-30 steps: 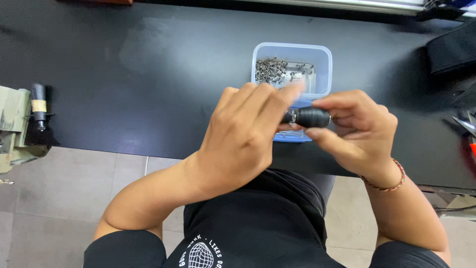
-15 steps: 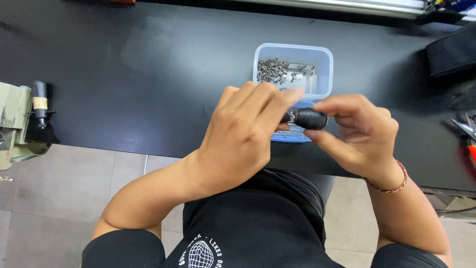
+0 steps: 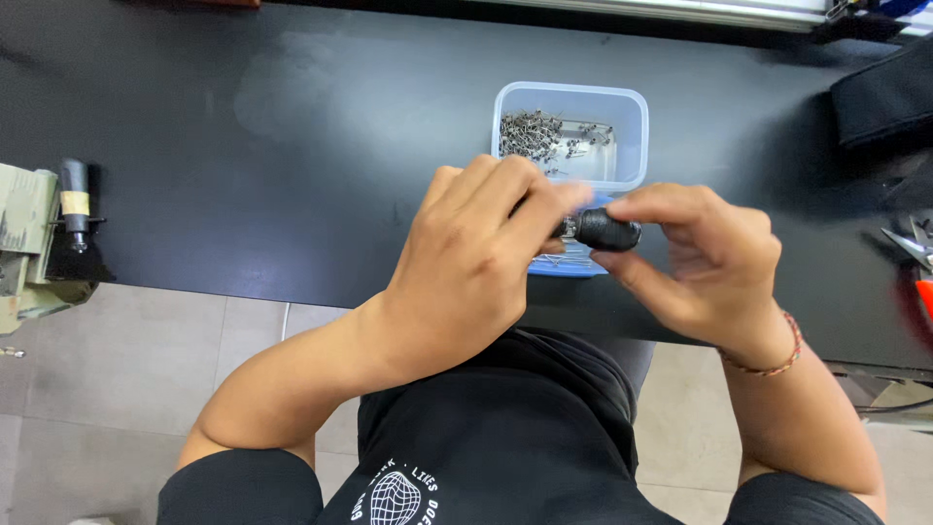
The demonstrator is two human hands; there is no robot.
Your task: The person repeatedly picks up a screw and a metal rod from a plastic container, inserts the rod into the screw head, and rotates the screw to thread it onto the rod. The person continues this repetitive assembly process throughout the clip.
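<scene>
black part [image 3: 606, 230] as before, in both hands' [image 3: 466, 272] unchanged pinching grip

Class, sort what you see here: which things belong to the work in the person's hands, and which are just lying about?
In hand:
small black part, gripped by right hand and left hand
clear tub of small metal pieces

Lying about:
beige tool at the table's left edge
black pouch
red-handled tool
</scene>
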